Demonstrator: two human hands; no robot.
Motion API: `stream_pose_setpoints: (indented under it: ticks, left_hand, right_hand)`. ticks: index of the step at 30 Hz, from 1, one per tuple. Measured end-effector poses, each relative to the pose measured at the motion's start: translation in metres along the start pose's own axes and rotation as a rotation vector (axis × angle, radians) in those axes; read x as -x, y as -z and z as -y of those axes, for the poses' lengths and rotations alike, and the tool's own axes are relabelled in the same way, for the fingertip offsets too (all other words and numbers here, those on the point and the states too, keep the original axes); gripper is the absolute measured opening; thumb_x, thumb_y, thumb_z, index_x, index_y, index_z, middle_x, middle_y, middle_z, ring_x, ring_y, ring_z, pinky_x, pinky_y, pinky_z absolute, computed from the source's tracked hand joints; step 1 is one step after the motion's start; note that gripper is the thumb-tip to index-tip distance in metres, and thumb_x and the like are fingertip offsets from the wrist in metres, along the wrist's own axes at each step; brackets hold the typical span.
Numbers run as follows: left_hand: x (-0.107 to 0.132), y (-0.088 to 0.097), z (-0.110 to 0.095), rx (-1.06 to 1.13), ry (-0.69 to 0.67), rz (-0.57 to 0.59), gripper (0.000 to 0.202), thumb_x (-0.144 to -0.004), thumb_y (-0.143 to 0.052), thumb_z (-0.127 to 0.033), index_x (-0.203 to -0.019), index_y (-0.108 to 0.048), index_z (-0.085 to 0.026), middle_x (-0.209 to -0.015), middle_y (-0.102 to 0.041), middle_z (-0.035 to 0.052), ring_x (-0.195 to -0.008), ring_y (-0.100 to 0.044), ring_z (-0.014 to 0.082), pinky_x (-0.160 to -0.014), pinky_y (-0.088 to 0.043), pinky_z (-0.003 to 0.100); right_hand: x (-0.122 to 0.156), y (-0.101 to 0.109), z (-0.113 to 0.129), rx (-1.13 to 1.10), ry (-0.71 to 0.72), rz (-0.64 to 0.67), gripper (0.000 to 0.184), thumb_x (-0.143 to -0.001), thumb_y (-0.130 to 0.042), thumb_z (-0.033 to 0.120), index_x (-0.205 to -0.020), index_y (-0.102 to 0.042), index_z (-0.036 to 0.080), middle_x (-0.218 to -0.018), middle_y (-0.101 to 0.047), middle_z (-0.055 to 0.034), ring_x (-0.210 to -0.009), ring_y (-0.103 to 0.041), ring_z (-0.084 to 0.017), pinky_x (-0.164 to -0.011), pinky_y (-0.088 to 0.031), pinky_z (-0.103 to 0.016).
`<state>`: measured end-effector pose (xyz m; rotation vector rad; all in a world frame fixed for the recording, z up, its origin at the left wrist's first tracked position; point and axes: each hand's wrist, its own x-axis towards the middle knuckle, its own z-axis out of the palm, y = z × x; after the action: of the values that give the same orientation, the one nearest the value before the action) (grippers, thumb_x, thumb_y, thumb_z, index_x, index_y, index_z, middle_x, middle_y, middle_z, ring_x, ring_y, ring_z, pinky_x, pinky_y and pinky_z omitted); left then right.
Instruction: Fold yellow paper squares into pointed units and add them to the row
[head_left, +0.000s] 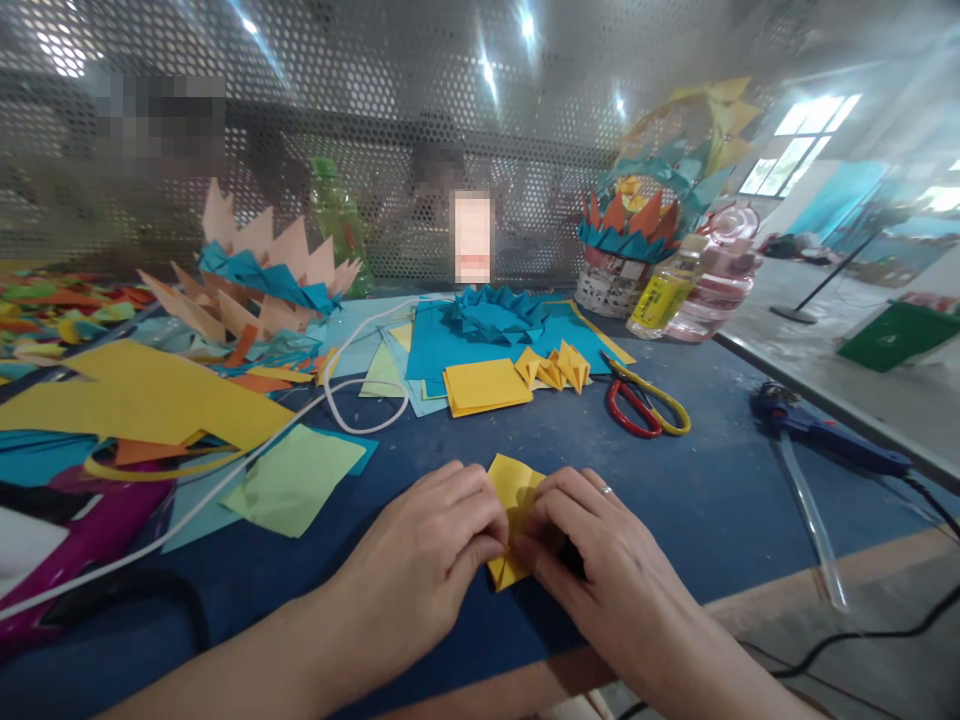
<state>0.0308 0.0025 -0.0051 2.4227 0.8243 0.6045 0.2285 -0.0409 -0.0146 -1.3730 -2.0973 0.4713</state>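
My left hand [424, 560] and my right hand [600, 560] meet over a small folded yellow paper piece [512, 490] on the blue table [712, 500]. Both hands pinch it, fingertips pressed together at its lower edge. A ring shows on my right hand. Further back lie a stack of yellow paper squares [486, 386] and several folded yellow pieces [559, 368].
Red and yellow scissors [645, 405] lie right of the yellow stack. A blue glue gun [821, 432] rests near the right edge. Blue folded paper [495, 315], paper crowns [262, 275], loose coloured sheets [150, 400], a white cable [352, 400], bottles [664, 295] and a perforated metal screen [375, 100] fill the back and left.
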Motion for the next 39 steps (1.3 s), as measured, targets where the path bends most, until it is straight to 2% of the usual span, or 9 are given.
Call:
stream_pose_setpoints:
  ticks: [6,11,17,20,23,27,33,35,39]
  left_hand:
    - [0.000,0.000,-0.002,-0.010,0.029,0.017,0.020,-0.096,-0.044,-0.005,-0.084,-0.050,-0.021,-0.089,-0.054,0.0001,-0.086,-0.049,0.0194,-0.079,-0.037,0.035]
    - [0.003,-0.002,-0.005,-0.092,0.056,-0.090,0.021,-0.091,-0.052,-0.007,-0.104,-0.048,-0.023,-0.109,-0.053,0.0041,-0.101,-0.049,0.0240,-0.086,-0.041,0.039]
    - [0.013,-0.006,-0.006,-0.334,-0.140,-0.007,0.015,-0.088,-0.047,-0.007,-0.087,-0.053,-0.021,-0.094,-0.059,0.0045,-0.082,-0.052,0.0216,-0.071,-0.045,0.034]
    - [0.017,-0.004,-0.013,-0.366,-0.218,-0.076,0.011,-0.083,-0.052,-0.010,-0.085,-0.057,-0.020,-0.085,-0.061,0.0032,-0.074,-0.056,0.0208,-0.064,-0.048,0.032]
    - [0.024,0.000,-0.020,-0.453,-0.237,-0.187,0.021,-0.089,-0.046,-0.010,-0.097,-0.064,-0.017,-0.091,-0.067,0.0047,-0.083,-0.064,0.0195,-0.076,-0.054,0.030]
    - [0.031,0.000,-0.019,-0.558,-0.326,-0.232,0.035,-0.096,-0.037,-0.011,-0.112,-0.067,-0.018,-0.108,-0.072,0.0051,-0.098,-0.067,0.0161,-0.091,-0.054,0.023]
    - [0.028,-0.003,-0.015,-0.565,-0.300,-0.276,0.041,-0.103,-0.031,-0.015,-0.101,-0.072,-0.019,-0.099,-0.075,0.0022,-0.093,-0.069,0.0152,-0.093,-0.055,0.024]
    - [0.026,-0.001,-0.016,-0.566,-0.355,-0.219,0.037,-0.102,-0.035,-0.019,-0.105,-0.071,-0.020,-0.100,-0.075,0.0022,-0.092,-0.069,0.0148,-0.090,-0.056,0.022]
    - [0.022,0.001,-0.019,-0.592,-0.337,-0.233,0.030,-0.098,-0.045,-0.023,-0.118,-0.067,-0.022,-0.108,-0.072,0.0052,-0.102,-0.068,0.0176,-0.097,-0.055,0.026]
  right_hand:
    - [0.000,0.001,0.001,0.020,0.007,0.011,0.022,-0.087,-0.061,0.001,-0.084,-0.052,0.020,-0.090,-0.058,-0.0007,-0.082,-0.052,-0.020,-0.082,-0.042,-0.042]
    - [0.001,0.002,0.001,0.052,-0.016,0.022,0.021,-0.087,-0.063,0.004,-0.082,-0.051,0.020,-0.092,-0.058,-0.0031,-0.082,-0.050,-0.022,-0.072,-0.042,-0.038]
    - [-0.001,0.001,0.001,0.027,-0.008,0.000,0.021,-0.091,-0.062,0.007,-0.080,-0.050,0.021,-0.090,-0.058,-0.0017,-0.081,-0.051,-0.020,-0.078,-0.041,-0.040]
    - [-0.001,0.001,0.000,0.016,-0.002,-0.001,0.019,-0.091,-0.063,0.008,-0.082,-0.052,0.021,-0.090,-0.058,-0.0013,-0.082,-0.052,-0.020,-0.079,-0.040,-0.039]
    - [-0.001,0.001,0.000,-0.005,-0.010,-0.007,0.018,-0.090,-0.064,0.009,-0.082,-0.053,0.021,-0.091,-0.058,-0.0007,-0.083,-0.052,-0.020,-0.080,-0.040,-0.039]
    - [-0.001,0.000,0.000,-0.037,-0.030,-0.027,0.019,-0.090,-0.067,0.011,-0.081,-0.053,0.021,-0.089,-0.058,0.0011,-0.083,-0.052,-0.019,-0.082,-0.039,-0.039]
    - [0.000,0.001,-0.002,-0.066,-0.021,-0.032,0.020,-0.090,-0.064,0.008,-0.083,-0.052,0.021,-0.091,-0.058,0.0011,-0.084,-0.052,-0.019,-0.083,-0.040,-0.038]
    - [0.000,0.001,-0.003,-0.069,-0.023,-0.026,0.019,-0.092,-0.058,0.004,-0.086,-0.052,0.022,-0.093,-0.058,0.0003,-0.086,-0.052,-0.019,-0.082,-0.040,-0.038]
    - [0.001,0.001,-0.006,-0.085,-0.022,-0.049,0.019,-0.094,-0.049,0.004,-0.097,-0.052,0.022,-0.100,-0.059,-0.0017,-0.091,-0.052,-0.020,-0.078,-0.042,-0.036]
